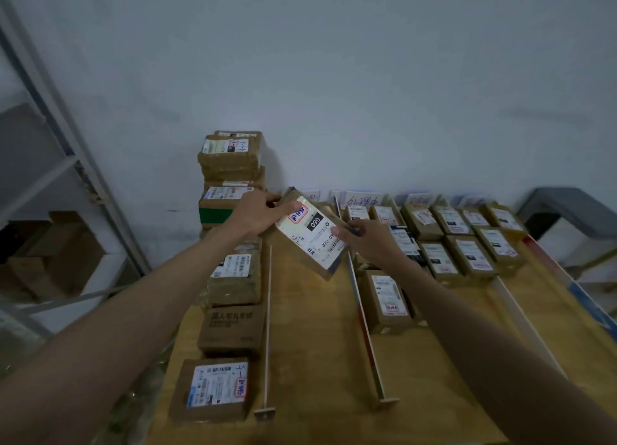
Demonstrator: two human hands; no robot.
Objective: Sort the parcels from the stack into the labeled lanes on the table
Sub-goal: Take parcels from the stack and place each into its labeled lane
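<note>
From the head camera, both hands hold one parcel [310,235] tilted in the air above the table [310,344], over the lane between two dividers near its far edge. The left hand [257,214] pinches the parcel's upper corner; the right hand [369,240] grips its right edge. The stack [230,164] stands at the table's far left corner. Sorted parcels [467,240] fill the right-hand lanes.
</note>
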